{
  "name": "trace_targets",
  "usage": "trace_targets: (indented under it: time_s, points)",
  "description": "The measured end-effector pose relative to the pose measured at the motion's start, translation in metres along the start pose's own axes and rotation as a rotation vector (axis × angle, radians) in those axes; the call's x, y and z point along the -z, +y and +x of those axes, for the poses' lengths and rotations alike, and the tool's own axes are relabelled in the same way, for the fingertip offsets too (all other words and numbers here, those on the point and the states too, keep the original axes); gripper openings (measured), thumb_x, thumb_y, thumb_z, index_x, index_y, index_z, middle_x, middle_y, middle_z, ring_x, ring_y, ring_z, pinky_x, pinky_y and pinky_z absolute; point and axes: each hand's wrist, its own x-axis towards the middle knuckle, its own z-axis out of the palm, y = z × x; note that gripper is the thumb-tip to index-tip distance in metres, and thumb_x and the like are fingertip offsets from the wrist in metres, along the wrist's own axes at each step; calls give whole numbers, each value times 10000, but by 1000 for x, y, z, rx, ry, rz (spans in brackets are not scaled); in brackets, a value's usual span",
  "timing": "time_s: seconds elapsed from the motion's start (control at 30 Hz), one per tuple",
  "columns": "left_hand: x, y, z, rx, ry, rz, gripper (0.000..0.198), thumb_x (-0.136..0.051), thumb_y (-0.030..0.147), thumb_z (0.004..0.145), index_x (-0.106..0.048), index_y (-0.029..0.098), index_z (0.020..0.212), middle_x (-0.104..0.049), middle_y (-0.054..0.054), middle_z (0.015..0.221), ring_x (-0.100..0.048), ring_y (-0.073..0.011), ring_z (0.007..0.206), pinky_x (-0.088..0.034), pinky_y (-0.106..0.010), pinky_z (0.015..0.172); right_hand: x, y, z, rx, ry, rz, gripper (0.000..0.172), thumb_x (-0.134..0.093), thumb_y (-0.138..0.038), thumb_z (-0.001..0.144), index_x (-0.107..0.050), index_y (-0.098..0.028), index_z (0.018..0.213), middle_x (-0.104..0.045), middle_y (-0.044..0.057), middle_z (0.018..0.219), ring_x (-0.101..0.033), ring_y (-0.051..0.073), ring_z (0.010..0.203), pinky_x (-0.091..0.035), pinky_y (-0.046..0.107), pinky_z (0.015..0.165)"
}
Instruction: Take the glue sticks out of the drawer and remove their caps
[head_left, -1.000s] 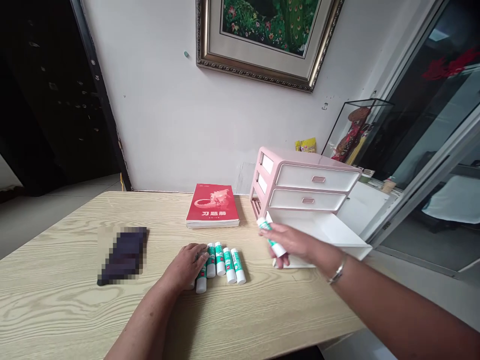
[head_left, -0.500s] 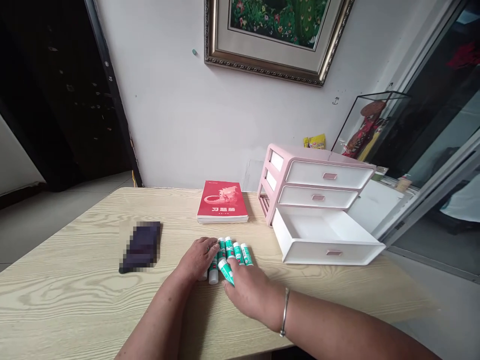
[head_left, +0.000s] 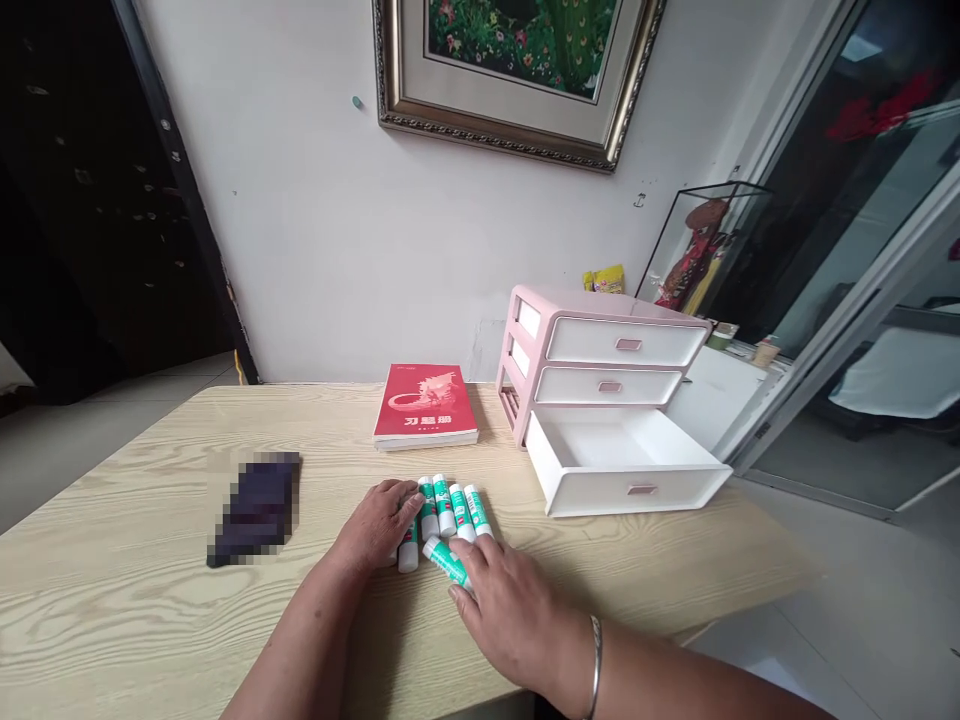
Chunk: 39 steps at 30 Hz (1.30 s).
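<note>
Several green-and-white glue sticks (head_left: 443,506) lie side by side on the wooden table (head_left: 135,620). My left hand (head_left: 381,525) is curled over the left end of the row, its fingers pressed on the sticks there and partly hiding them. From under it pokes the white end of one glue stick (head_left: 408,556). My right hand (head_left: 517,610) has its thumb and fingers around a single glue stick (head_left: 442,557), which lies slanted in front of the row. Its lower end is hidden by the fingers.
Behind the sticks lies a thick red book (head_left: 426,405). To the right stands a pink-and-white drawer unit (head_left: 615,342), its bottom drawer (head_left: 637,490) pulled out towards me. A dark, pixel-blurred item (head_left: 259,505) is on the left. The table's front edge runs below my right wrist.
My right hand has drawn its glue stick slightly towards me, away from the row, and tilted it flatter. My left hand stays on the sticks. The view has shifted right.
</note>
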Motion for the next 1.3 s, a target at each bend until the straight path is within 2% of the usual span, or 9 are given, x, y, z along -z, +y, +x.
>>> trace_targets:
  time_s: [0.13,0.27,0.37,0.47,0.63,0.83,1.1,1.3]
  points:
    - [2,1,-1,9,-11,26,499,-366,438,935,-686,150,1189,-680,-156,1236,-595,-291,1199,-432,-417,1071,5,41,-22,-79,164,58,224,-468,-330,988,-593,-288,1169,-633,80,1114,-584,275,1072,-471,460,968]
    - [-3,-9,3,-19,2,29,512,-354,468,930,-692,168,1171,-693,-148,1222,-615,-301,1179,-457,-451,1056,0,108,-39,-344,369,141,167,-467,-340,983,-572,-255,1082,-632,85,1045,-599,255,1010,-493,425,909]
    - [-11,-23,8,-65,4,26,531,-345,504,933,-695,179,1165,-697,-148,1221,-618,-306,1179,-461,-470,1057,-2,154,-49,-560,485,157,228,-493,-397,952,-553,-222,1086,-635,93,1025,-608,262,1007,-501,406,870]
    - [-21,-40,14,-105,43,22,507,-369,531,936,-701,211,1146,-706,-132,1210,-625,-305,1167,-469,-482,1051,2,182,-51,-638,540,104,232,-519,-388,916,-557,-204,1052,-644,103,1036,-604,279,1028,-481,414,896]
    - [-31,-57,19,-146,70,15,513,-375,548,957,-695,207,1167,-698,-124,1231,-625,-287,1173,-474,-476,1056,9,197,-33,-674,550,27,148,-533,-341,893,-527,-205,952,-657,105,1006,-605,285,1007,-454,398,910]
    - [-30,-61,19,-175,91,15,469,-399,528,960,-713,226,1136,-712,-111,1204,-645,-282,1142,-502,-466,1029,12,209,8,-699,519,-1,179,-543,-299,898,-542,-184,1035,-664,119,1048,-603,275,1051,-437,359,924]
    - [-28,-55,17,-121,62,2,494,-396,553,958,-703,227,1166,-693,-113,1238,-618,-288,1180,-475,-454,1051,13,228,60,-692,432,1,268,-543,-233,892,-569,-161,1149,-652,139,1133,-581,267,1103,-414,332,955]
    - [-31,-59,20,-109,47,-17,483,-409,542,960,-686,231,1204,-676,-114,1265,-601,-286,1197,-451,-449,1064,7,239,77,-700,414,26,367,-560,-202,860,-567,-137,1221,-647,154,1200,-565,259,1176,-397,313,998]
